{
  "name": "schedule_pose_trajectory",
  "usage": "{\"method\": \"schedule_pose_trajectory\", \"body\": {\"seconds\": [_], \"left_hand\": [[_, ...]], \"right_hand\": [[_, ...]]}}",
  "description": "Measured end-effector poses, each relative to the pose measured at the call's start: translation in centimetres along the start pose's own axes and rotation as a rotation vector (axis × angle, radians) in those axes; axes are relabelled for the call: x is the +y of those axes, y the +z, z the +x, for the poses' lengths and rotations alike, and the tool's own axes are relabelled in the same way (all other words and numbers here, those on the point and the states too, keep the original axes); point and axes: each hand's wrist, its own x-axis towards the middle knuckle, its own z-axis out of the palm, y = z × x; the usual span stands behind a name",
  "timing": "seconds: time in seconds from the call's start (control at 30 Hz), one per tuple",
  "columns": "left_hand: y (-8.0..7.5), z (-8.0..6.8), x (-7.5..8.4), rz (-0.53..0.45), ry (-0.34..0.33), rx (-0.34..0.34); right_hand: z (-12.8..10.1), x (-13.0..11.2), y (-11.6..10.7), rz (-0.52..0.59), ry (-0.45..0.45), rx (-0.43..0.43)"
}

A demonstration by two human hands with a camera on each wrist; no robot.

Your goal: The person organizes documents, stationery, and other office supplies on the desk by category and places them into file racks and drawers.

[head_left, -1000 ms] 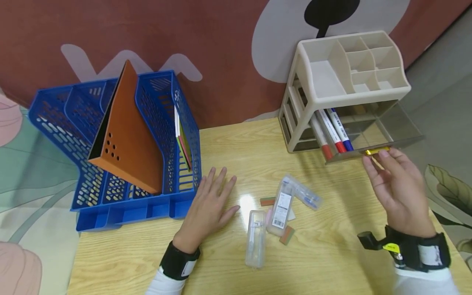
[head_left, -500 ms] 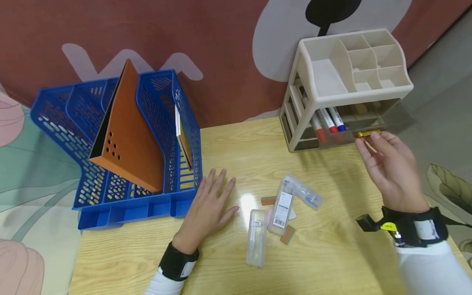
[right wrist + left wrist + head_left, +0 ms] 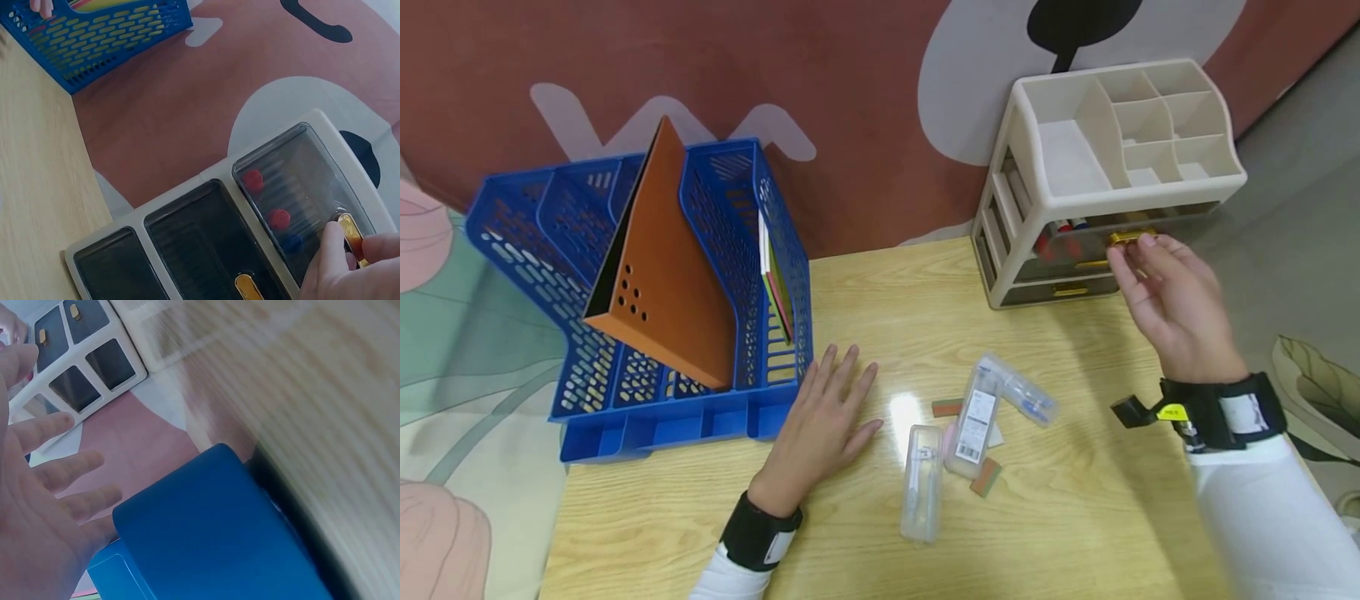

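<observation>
- Head view: right hand (image 3: 1172, 300), fingertips curled against the gold handle (image 3: 1131, 237) of the top drawer (image 3: 1097, 237), which sits flush in the beige organiser (image 3: 1052, 208); the right wrist view shows thumb and finger pinching that handle (image 3: 350, 232).
- Behind the drawer's smoky front, red and blue marker caps (image 3: 278, 219) are visible, just left of the right fingertips.
- Below the right hand, two further drawers with gold handles, both pushed in.
- Left hand (image 3: 823, 421), flat on the wooden table (image 3: 1075, 517) with fingers spread and straight, holding nothing; well apart from the right hand.
- Just beyond the left fingertips: blue file rack (image 3: 700, 333), carrying an orange folder (image 3: 658, 267) and a few coloured sheets.
- Between the two hands: clear plastic cases (image 3: 970, 421) in a loose cluster, with small brown erasers (image 3: 983, 478) touching them.
- Beyond both hands: reddish-brown wall with a pale cartoon figure.
</observation>
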Motion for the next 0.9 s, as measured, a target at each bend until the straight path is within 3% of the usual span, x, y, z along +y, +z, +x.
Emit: {"method": "schedule_pose_trajectory", "body": {"seconds": [0.33,0.53,0.9], "left_hand": [[0.2,-0.2,-0.1,-0.005,-0.001,-0.003],[0.2,-0.2,0.0,-0.028,-0.007,-0.002],[0.3,0.0,0.2,-0.054,-0.005,0.0]], "right_hand": [[1.6,0.3,0.5,0.018,-0.019,0.014],[2.0,0.5,0.7,-0.037,-0.038,0.082],[1.6,1.9,-2.1,-0.119,-0.033,0.214]]}}
